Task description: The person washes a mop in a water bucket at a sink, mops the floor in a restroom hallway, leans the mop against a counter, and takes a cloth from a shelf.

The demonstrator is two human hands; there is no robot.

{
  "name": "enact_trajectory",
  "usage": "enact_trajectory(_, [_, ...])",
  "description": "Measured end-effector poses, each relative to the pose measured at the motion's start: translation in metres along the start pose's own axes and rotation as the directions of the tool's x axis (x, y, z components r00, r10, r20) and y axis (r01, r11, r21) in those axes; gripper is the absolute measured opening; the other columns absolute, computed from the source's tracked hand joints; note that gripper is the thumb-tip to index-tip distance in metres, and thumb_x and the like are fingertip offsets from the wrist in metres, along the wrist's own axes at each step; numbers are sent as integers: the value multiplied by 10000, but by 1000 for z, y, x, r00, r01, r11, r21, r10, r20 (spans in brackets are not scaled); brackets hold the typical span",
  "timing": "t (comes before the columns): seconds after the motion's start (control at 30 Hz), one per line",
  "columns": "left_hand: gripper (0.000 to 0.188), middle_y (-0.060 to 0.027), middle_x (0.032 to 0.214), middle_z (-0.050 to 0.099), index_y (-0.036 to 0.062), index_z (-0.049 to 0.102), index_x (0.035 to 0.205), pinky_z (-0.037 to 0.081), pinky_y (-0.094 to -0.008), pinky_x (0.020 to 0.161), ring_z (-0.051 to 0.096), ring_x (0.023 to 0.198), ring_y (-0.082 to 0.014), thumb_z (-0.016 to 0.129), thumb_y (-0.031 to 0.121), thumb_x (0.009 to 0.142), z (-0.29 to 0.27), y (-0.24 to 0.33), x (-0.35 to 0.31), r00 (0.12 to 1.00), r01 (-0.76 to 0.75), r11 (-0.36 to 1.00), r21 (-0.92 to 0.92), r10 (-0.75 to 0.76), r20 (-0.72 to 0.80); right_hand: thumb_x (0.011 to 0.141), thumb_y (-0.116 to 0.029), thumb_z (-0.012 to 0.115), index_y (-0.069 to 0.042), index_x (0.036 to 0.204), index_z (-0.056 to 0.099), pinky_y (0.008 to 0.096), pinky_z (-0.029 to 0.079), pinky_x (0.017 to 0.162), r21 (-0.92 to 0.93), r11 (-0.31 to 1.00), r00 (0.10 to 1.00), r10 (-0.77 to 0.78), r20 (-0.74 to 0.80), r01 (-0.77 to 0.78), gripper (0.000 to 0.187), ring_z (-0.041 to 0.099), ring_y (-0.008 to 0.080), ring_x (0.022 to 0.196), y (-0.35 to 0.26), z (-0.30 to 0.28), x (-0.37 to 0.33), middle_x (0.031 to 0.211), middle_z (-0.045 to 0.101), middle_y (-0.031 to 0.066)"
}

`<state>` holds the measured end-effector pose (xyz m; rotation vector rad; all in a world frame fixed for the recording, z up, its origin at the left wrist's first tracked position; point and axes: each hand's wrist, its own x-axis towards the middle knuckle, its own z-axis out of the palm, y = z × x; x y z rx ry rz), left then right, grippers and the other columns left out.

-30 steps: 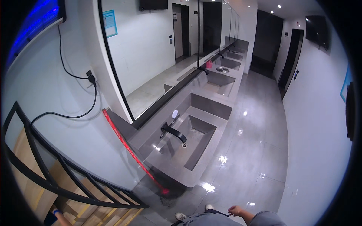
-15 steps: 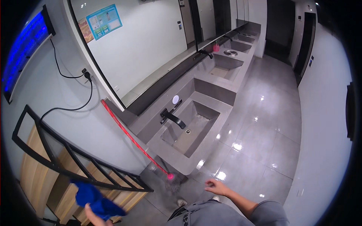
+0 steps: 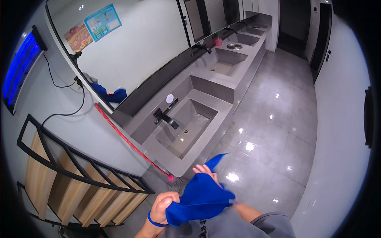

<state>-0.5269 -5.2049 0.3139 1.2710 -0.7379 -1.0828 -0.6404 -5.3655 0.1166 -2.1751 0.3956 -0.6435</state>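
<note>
A blue cloth (image 3: 202, 198) hangs in front of my grey top. My left hand (image 3: 163, 206) is closed in a fist around one end of it, and a blue band circles the wrist. My right hand (image 3: 205, 171) sits on the far side of the cloth with its fingertips stretched out; the cloth hides most of the palm and wrist. One pointed corner of the cloth sticks out beyond those fingers. Both hands are just in front of the nearest grey sink (image 3: 186, 131), which has a black tap (image 3: 166, 119).
A mop (image 3: 131, 143) with a red handle leans between wall and counter, its strands on the floor. Wooden steps with a black metal railing (image 3: 79, 168) stand at the left. More basins line the counter beneath a mirror (image 3: 135, 47). Shiny grey floor tiles (image 3: 270, 131) run along the right.
My left hand has brought the blue cloth from the lower left to the middle. My right hand has met it there, and the cloth now covers part of it. The view has shifted.
</note>
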Motion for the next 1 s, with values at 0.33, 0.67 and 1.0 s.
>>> enact_trajectory(0.33, [120, 4, 761, 584, 39, 582, 869, 431, -249, 584, 531, 671, -81, 556, 152, 903, -104, -178, 93, 961, 132, 881, 454, -2, -275, 767, 80, 390, -63, 940, 542, 256, 458, 678, 875, 399, 548, 813, -198, -275, 272, 539, 113, 733, 97, -57, -34, 823, 583, 14])
enact_trajectory(0.67, [923, -180, 1396, 386, 112, 319, 1418, 423, -435, 980, 411, 1272, -301, 817, 258, 655, -32, -167, 235, 998, -13, 868, 497, -16, 53, 858, -37, 595, -43, 976, 528, 238, 445, 758, 578, 711, 849, 526, -58, -401, 135, 529, 92, 875, 64, -122, 117, 910, 556, 13])
enact_trajectory(1.0, [434, -227, 1324, 485, 102, 554, 1169, 302, -437, 1078, 420, 1286, -339, 706, 198, 774, -1, -157, 423, 977, 88, 893, 441, -164, 136, 901, -114, 580, -62, 1099, 478, 405, 479, 945, 962, 272, 854, 504, -132, -12, 228, 585, 288, 1090, 87, -209, 208, 1083, 603, 113])
